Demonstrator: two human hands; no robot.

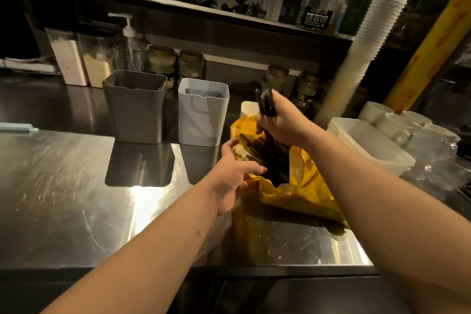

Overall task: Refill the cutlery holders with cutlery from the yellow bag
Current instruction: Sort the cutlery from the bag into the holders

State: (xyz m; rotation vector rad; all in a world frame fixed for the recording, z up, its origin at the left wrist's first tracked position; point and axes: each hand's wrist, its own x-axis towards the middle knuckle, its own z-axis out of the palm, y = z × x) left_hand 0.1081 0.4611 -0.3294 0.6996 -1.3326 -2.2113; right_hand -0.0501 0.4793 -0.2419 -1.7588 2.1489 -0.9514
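Observation:
A yellow plastic bag (303,188) lies open on the steel counter, with dark cutlery (274,158) showing inside. My right hand (283,120) grips a bundle of black cutlery (266,102) just above the bag's mouth, its ends pointing up. My left hand (234,176) pinches the bag's near rim, thumb over the edge. Two cutlery holders stand behind the bag to the left: a grey one (135,107) and a white one (202,112), each with something dark low inside.
The steel counter (76,186) stretches left and forward. White lidded containers (369,145) and cups (397,120) crowd the right. A tall stack of paper cups (367,41) leans at the back right. Jars (175,64) and a pump bottle (128,43) line the back wall.

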